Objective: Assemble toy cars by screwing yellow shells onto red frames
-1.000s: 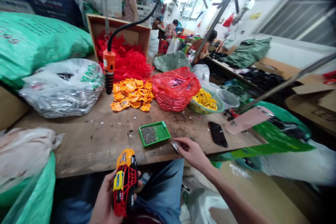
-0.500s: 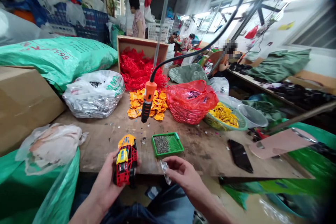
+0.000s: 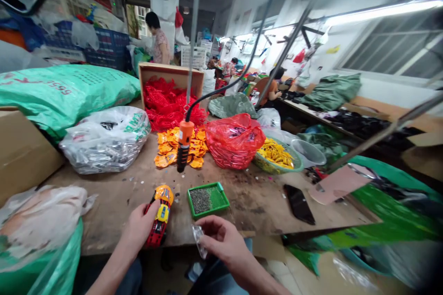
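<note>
One toy car: orange, yellow, red, perhaps some black.

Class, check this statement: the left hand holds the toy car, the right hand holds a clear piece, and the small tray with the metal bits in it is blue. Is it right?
Not quite: the head view shows that the small tray is green. The left hand does hold the toy car, and the right hand a clear piece.
</note>
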`<state>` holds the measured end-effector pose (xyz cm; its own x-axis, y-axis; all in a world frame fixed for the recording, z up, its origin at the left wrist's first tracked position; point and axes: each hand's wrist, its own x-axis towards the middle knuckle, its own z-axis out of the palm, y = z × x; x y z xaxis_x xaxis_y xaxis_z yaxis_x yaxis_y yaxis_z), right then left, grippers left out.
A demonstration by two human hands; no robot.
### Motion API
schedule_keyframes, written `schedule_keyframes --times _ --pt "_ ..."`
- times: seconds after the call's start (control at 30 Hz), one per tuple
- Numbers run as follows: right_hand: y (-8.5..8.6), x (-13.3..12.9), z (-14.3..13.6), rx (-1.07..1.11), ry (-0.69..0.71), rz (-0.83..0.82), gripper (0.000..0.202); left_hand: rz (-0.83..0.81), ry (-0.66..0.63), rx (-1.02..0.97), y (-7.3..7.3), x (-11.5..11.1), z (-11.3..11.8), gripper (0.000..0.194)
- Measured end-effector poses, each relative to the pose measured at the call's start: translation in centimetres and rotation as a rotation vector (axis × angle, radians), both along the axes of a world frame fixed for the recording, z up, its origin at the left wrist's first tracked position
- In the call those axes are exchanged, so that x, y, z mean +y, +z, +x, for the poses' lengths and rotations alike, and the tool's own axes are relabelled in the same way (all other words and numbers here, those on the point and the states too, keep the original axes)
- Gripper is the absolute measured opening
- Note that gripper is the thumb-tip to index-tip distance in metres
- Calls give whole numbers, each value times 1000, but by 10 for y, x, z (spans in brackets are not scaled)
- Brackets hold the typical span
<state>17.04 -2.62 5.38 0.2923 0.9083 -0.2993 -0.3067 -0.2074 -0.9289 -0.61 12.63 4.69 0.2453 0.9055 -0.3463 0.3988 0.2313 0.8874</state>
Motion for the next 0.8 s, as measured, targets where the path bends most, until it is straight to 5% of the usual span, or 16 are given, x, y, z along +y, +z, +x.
schedule_keyframes --times 0.4,0.8 --pt "-20 6 6 -39 -12 74 45 358 -92 330 10 7 -4 42" --pt "-2 18 2 -151 -23 23 40 461 -80 286 -5 -4 -13 46"
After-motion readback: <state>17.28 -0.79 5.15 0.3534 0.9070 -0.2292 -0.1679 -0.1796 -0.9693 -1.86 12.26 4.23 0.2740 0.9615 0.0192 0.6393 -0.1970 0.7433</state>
